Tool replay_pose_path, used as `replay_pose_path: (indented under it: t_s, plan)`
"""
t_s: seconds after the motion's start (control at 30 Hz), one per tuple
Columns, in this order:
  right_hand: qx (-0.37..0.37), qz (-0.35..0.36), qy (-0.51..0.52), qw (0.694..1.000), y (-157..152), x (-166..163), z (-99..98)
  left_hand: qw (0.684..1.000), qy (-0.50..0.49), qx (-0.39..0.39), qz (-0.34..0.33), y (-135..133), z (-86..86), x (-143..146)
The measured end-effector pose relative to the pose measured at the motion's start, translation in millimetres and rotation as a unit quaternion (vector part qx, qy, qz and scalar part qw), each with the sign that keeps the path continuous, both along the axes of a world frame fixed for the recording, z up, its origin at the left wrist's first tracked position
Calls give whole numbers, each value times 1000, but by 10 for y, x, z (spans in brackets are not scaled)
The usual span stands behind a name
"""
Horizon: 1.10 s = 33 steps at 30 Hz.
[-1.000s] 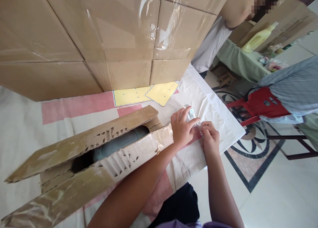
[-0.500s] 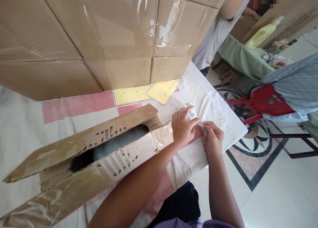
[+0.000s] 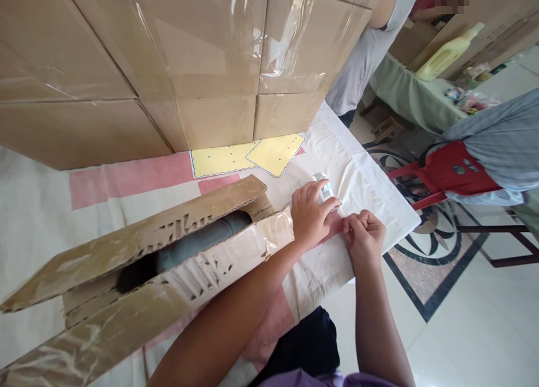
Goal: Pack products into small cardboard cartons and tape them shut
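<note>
On the cloth near the table's right end, my left hand (image 3: 310,213) is closed round a small whitish, shiny item (image 3: 323,186) with a pale green glint. Its fingers hide most of it, so its kind is unclear. Just to the right, my right hand (image 3: 366,232) is closed in a pinch. A thin, pale strand (image 3: 342,210) runs between the two hands, its end at my right fingertips. Left of my hands lies a long, torn cardboard box (image 3: 248,252), its top open, with a grey-green rounded object (image 3: 202,241) inside.
Large taped cartons (image 3: 214,67) stand along the back of the table. Two yellow scalloped sheets (image 3: 275,154) lie at their foot. Beyond the table are a person in a grey shirt (image 3: 357,61), a red chair (image 3: 463,168) with someone seated, and a yellow bottle (image 3: 448,53).
My right hand has moved slightly right and down, away from my left hand, and turned a little. My left hand stays on the whitish item.
</note>
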State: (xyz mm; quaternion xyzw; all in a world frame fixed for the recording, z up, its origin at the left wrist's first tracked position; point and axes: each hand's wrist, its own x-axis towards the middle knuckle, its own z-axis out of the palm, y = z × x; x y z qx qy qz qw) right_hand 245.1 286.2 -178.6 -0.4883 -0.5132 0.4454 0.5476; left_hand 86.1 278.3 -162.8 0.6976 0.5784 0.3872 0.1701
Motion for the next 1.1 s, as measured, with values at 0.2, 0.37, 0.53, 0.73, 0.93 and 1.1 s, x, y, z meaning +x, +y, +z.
replay_pose_path:
  t_s: [0.2, 0.37, 0.53, 0.73, 0.93, 1.1]
  plan:
    - [-14, 14, 12, 1000, 17, -17, 25, 1000, 2, -7, 6, 11, -1, 8]
    - [-12, 22, 6, 1000, 15, -10, 18, 1000, 5, -5, 13, 15, 6, 4]
    - [-13, 23, 7, 1000, 4, -15, 36, 1000, 13, -2, 10, 22, -3, 9]
    - [-10, 24, 12, 1000, 13, -16, 32, 1000, -8, 4, 14, 32, 14, -4]
    - [-4, 25, 13, 1000, 19, -10, 18, 1000, 1, 12, 17, 32, -28, 4]
    - [-3, 23, 8, 1000, 11, -20, 33, 999, 3, 33, 19, 47, -77, 17]
